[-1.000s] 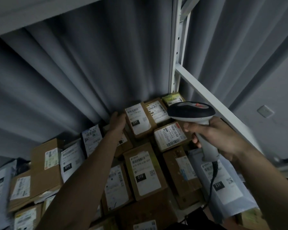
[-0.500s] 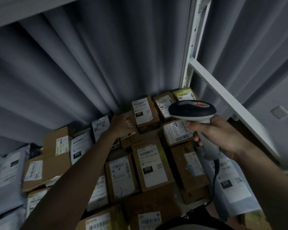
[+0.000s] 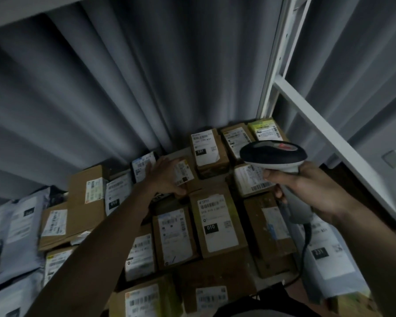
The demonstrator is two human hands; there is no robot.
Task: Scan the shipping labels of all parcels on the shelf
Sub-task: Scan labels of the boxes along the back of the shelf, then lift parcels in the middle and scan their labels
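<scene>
Head view, dim light: the shelf (image 3: 256,286) is packed with cardboard parcels lying label-up, and grey mailer bags (image 3: 16,227) sit at the far left. The left hand (image 3: 167,177) reaches to the back row, fingers spread flat on a small labelled parcel (image 3: 183,173), thumb at its near edge; it presses rather than grips. The right hand (image 3: 306,191) is wrapped round the handle of a barcode scanner (image 3: 272,156), whose head hovers above the right-hand boxes, cable (image 3: 305,245) hanging down. A box marked 010 (image 3: 215,223) lies between the two arms. Grey curtain (image 3: 135,88) behind; white shelf upright (image 3: 274,65) on the right.
</scene>
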